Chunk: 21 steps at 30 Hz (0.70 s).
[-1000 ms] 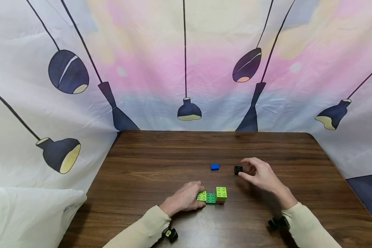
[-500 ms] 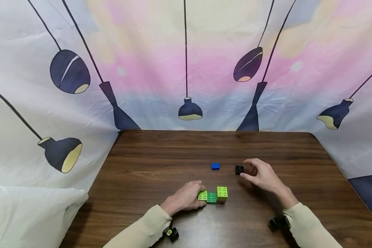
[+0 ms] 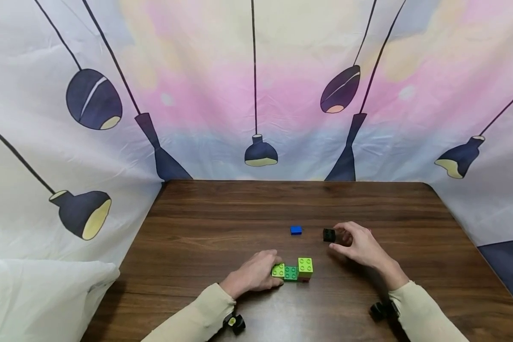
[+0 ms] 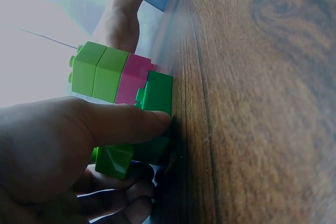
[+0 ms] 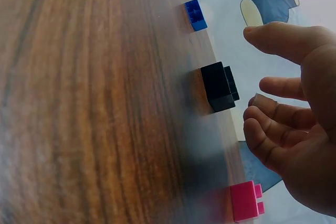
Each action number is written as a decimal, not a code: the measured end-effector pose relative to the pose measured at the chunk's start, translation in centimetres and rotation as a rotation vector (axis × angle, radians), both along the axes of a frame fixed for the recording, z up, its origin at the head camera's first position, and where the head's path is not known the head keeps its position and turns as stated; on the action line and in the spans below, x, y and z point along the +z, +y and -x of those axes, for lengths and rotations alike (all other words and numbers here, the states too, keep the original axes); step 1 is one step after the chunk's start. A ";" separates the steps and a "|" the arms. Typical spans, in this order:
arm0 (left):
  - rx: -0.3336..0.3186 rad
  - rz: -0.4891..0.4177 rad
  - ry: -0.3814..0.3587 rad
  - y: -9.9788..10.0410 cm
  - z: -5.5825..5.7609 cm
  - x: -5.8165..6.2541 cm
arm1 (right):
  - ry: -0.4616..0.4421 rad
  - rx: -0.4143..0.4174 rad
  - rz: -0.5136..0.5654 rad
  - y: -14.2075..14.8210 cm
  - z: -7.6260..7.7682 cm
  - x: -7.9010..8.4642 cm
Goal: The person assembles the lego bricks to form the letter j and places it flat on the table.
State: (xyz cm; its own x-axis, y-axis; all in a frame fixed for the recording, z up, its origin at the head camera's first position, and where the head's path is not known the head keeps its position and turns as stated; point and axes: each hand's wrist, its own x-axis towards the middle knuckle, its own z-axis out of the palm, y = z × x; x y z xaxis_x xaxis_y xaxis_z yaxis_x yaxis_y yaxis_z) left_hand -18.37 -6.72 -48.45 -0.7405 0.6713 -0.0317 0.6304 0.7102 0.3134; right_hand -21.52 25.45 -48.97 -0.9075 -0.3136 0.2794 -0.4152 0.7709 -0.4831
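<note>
My left hand (image 3: 256,270) grips the left end of a built row of toy building bricks. In the left wrist view the thumb presses the dark green brick (image 4: 158,90), with a lime brick (image 4: 114,161) on top at the near end. A magenta brick (image 4: 133,80) and stacked lime bricks (image 4: 97,71) rise at the other end. My right hand (image 3: 363,244) hovers beside a black brick (image 3: 329,235). In the right wrist view its fingers are apart from the black brick (image 5: 218,87), loosely bent and holding nothing.
A low blue brick (image 3: 296,230) lies left of the black one. A pink brick (image 5: 247,201) stands on the wooden table (image 3: 222,209), mostly hidden behind the right hand in the head view. A printed cloth (image 3: 218,95) hangs along the table's far edge.
My right hand has drawn slightly away from the black brick, its thumb now lower and farther off. The black brick and the left hand with its bricks have stayed put.
</note>
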 end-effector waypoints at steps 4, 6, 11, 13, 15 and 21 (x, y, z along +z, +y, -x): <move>-0.003 0.010 0.014 0.0 0.0 0.0 | 0.010 0.007 0.001 0.1 0.0 -0.2; 0.003 0.016 0.008 0.1 0.0 0.0 | 0.004 0.001 0.001 0.1 0.1 -0.3; 0.015 0.020 -0.007 0.1 -0.1 0.1 | -0.020 -0.008 -0.008 0.0 0.3 -0.5; 0.015 0.020 -0.008 0.1 -0.1 0.1 | -0.031 -0.008 -0.013 0.0 0.3 -0.6; 0.014 0.020 -0.006 0.1 -0.1 0.1 | -0.039 -0.005 -0.018 0.0 0.3 -0.6; 0.018 0.020 -0.009 0.1 -0.2 0.2 | -0.046 0.000 -0.021 -0.2 0.4 -0.5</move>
